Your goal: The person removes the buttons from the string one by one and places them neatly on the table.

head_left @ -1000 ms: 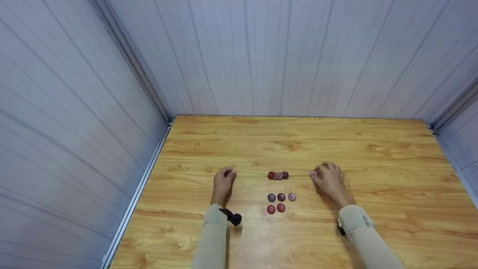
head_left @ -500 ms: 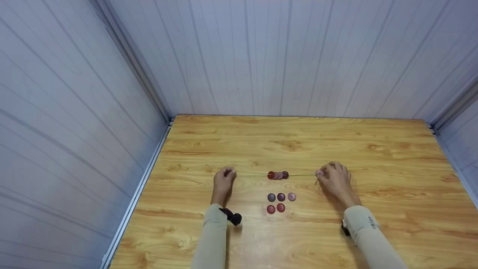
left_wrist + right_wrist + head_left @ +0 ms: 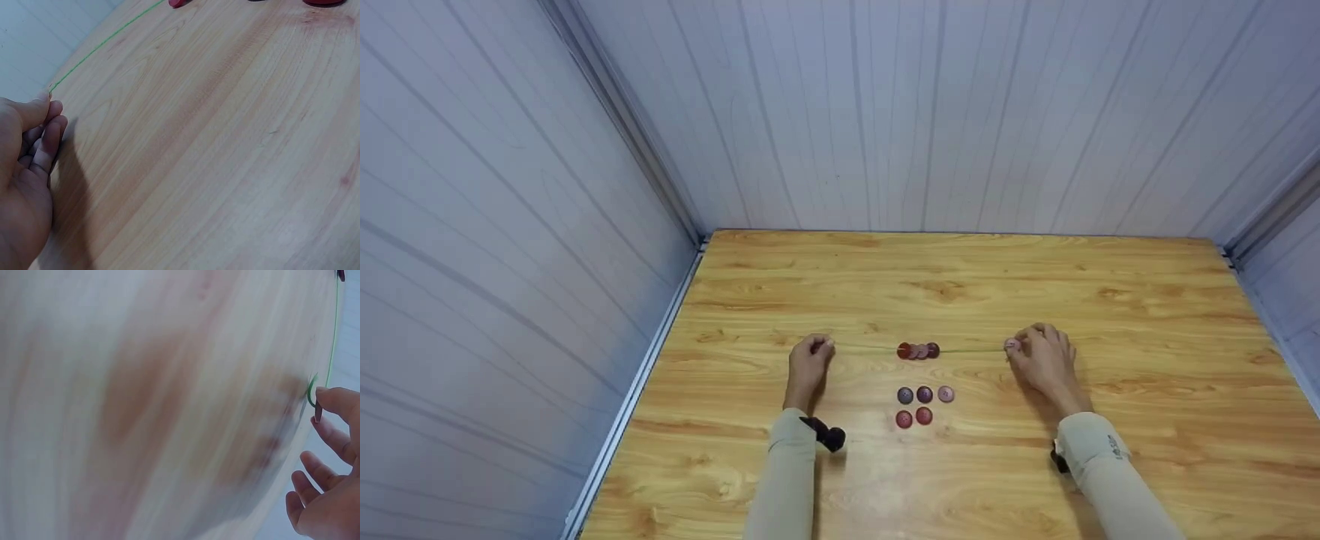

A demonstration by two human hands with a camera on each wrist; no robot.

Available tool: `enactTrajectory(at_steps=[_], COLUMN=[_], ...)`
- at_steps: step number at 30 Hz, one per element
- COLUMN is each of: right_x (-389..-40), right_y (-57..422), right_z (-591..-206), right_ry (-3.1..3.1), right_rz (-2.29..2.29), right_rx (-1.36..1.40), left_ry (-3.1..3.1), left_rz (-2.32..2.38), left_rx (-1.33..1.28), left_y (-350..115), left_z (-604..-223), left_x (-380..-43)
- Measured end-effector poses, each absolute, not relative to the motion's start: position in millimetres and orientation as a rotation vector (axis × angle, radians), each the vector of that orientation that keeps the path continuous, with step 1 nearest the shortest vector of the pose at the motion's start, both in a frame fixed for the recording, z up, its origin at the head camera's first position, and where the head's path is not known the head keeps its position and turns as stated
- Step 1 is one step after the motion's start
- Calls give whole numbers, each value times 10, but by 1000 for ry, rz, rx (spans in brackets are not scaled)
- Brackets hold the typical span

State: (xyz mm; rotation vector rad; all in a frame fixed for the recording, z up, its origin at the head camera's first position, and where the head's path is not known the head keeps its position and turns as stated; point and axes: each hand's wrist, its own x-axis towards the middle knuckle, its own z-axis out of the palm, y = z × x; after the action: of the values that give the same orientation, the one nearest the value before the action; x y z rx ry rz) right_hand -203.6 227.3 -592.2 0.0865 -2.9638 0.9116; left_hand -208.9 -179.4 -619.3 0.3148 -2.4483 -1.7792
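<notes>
A thin green string (image 3: 107, 42) stretches nearly straight between the two hands. Its left part is pinched between thumb and finger of my left hand (image 3: 808, 365), low over the table. My right hand (image 3: 1046, 361) holds a pink button (image 3: 1011, 344) by its edge between thumb and forefinger, the other fingers loosely bent. In the right wrist view this button (image 3: 318, 412) is seen edge-on, with a short green tail curling beside it. Midway along the string, several overlapping buttons sit in a row, a red button (image 3: 904, 350) at the left end and a dark maroon button (image 3: 934, 350) at the right.
Nearer the person lie loose buttons in two rows: a grey button (image 3: 905, 395), a dark purple button (image 3: 924, 394) and a pink button (image 3: 946, 394), then two red buttons (image 3: 904, 419). Pale panel walls (image 3: 840, 112) bound the wooden table (image 3: 1147, 315) behind and at the sides.
My right hand has moved to the right with the pink button, away from the threaded row. The left hand and the buttons on the table have stayed in place.
</notes>
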Motion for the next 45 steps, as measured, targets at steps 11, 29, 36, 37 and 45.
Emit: enactTrajectory(at_steps=[11,29,36,37,45], right_x=[-2027,-1996,-1985,-1983,-1960], right_y=[2360,2426,2458,2461,2498], right_z=[-5921,-5918,-5908,-5909,-5921], right_ry=[-2940,-2927,-2935,-2935,-2922], right_rz=[902,864,850,849,848], right_rx=[40,-28,-32,-35,-38], left_ry=[-2439,-2449,-2450,-2449,-2446], left_rz=[-1806,-1817,-1798,-1796,-1794], left_rx=[322,297,306,307,307], left_y=[-1801,-1800,-1800,-1800,-1797], left_z=[-6204,-6145,-6164,-6167,-6163], left_x=[-2099,-2055,-2069,-2072,-2074])
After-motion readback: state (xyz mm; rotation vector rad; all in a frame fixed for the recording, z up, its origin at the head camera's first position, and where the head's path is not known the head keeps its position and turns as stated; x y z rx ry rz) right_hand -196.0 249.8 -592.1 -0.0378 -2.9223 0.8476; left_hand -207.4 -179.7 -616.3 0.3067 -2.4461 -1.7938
